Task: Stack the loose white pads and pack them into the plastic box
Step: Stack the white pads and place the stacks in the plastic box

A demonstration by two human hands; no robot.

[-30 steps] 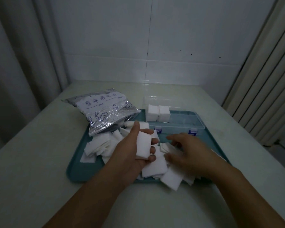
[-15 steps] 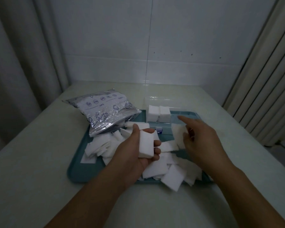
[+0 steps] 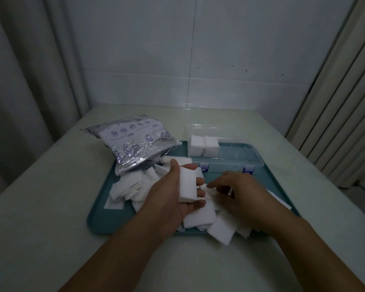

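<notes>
**Stacking under way; box only partly filled**

Nearest, loose white pads (image 3: 199, 217) lie scattered over the front of the teal tray (image 3: 97, 222). The left hand (image 3: 173, 199) grips a stack of pads (image 3: 187, 185), thumb on one edge and fingers curled round the other. The right hand (image 3: 238, 192) reaches into the heap beside it, fingers bent onto a pad; whether it has one pinched I cannot tell. Farther back, the clear plastic box (image 3: 230, 159) stands open with two stacks at its left end. A foil bag (image 3: 135, 144) lies to the left. In my judgement the collecting step continues: the next pad wants squaring onto the held stack.
</notes>
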